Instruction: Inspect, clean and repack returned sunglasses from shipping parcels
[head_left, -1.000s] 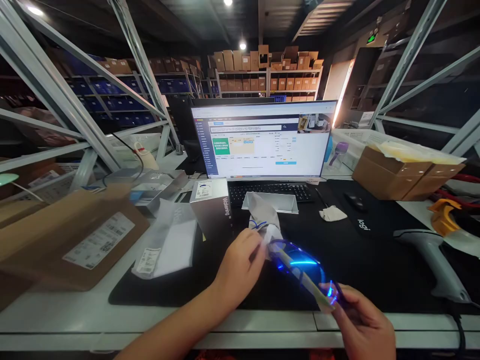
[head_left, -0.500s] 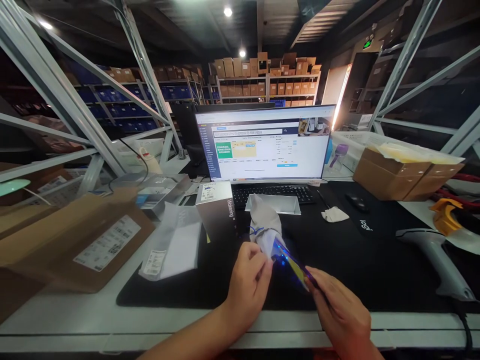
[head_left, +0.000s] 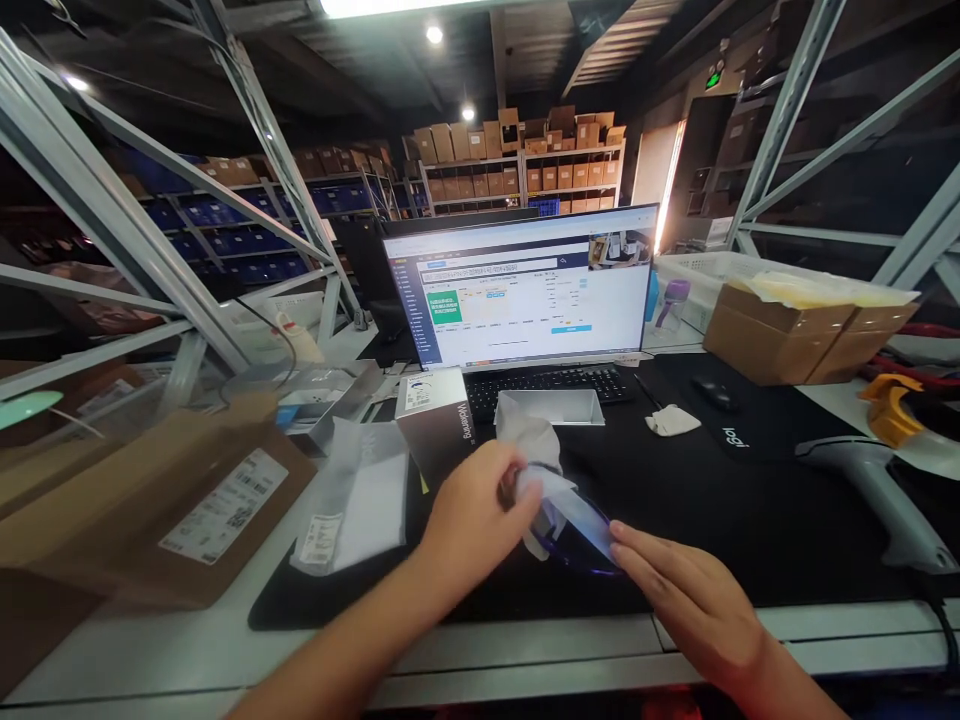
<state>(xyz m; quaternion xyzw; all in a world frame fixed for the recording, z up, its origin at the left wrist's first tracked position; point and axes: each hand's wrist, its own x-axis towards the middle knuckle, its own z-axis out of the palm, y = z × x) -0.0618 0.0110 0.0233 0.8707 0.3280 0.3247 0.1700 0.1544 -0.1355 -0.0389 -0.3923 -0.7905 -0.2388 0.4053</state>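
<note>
The left hand [head_left: 476, 500] is clasping a pale cloth pouch [head_left: 529, 435], its fingers curling around the gathered fabric. The right hand [head_left: 694, 600] is reaching in from the other side, its fingers lying nearly straight and their tips touching the near end of the purple-rimmed glasses [head_left: 583, 520]. Its thumb is hiding from view, so whether this hand is pinching or only pressing, I cannot tell.

The glasses are slanting between the two hands, above the black mat [head_left: 675, 510], and their far end is meeting the pouch just beside the left fingers — how much of it is sitting inside, I cannot tell. A pale strip is running along them; it may be sheen or film.

Beyond the pouch, a shallow silver tray [head_left: 551, 408] is lying in front of the keyboard [head_left: 547, 385], and a grey box [head_left: 435, 430] is standing just left of the pouch. Further left, a clear plastic bag [head_left: 367, 490] is resting partly on the mat — near a large brown carton [head_left: 150, 500]. A scanner [head_left: 862, 490] is lying well apart, to the right.
</note>
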